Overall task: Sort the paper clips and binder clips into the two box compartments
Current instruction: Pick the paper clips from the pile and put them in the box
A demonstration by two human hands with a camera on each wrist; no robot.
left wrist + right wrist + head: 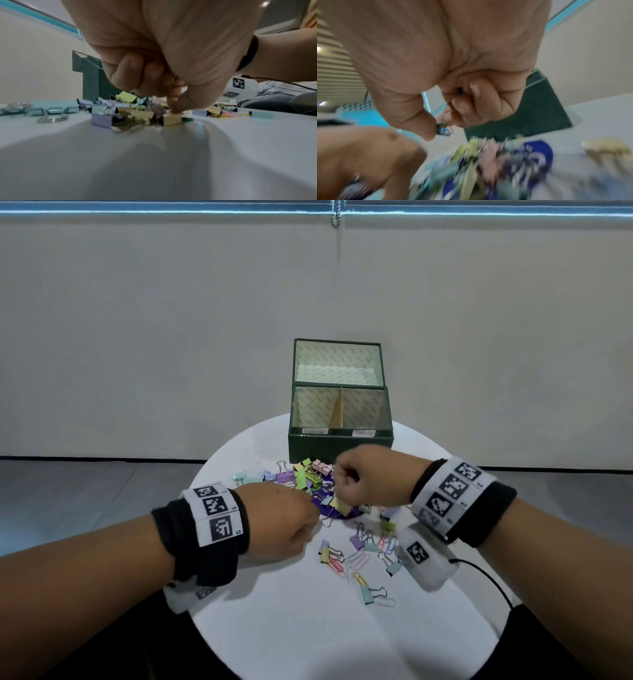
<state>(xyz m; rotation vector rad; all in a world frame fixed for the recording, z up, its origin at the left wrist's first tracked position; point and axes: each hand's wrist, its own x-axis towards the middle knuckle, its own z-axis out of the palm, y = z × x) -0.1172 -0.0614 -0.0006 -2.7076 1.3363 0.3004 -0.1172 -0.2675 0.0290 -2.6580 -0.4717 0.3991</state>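
A heap of pastel binder clips [303, 477] and paper clips lies on the round white table [294, 628], in front of a dark green box [340, 446] with a left compartment [313, 409] and a right one [364, 409]. My left hand [313, 513] is low at the heap's near side; in the left wrist view its thumb and forefinger [175, 110] pinch the top of a gold binder clip [171, 119]. My right hand [342, 484] hovers above the heap as a fist and pinches green and blue paper clips [443, 129] between thumb and forefinger.
The box lid [337, 361] stands upright behind the compartments. More loose clips [359, 556] are scattered toward the near right. A purple disc [356, 513] lies under the heap. A black cable [486, 577] runs off my right wrist. The table's rim curves close on both sides.
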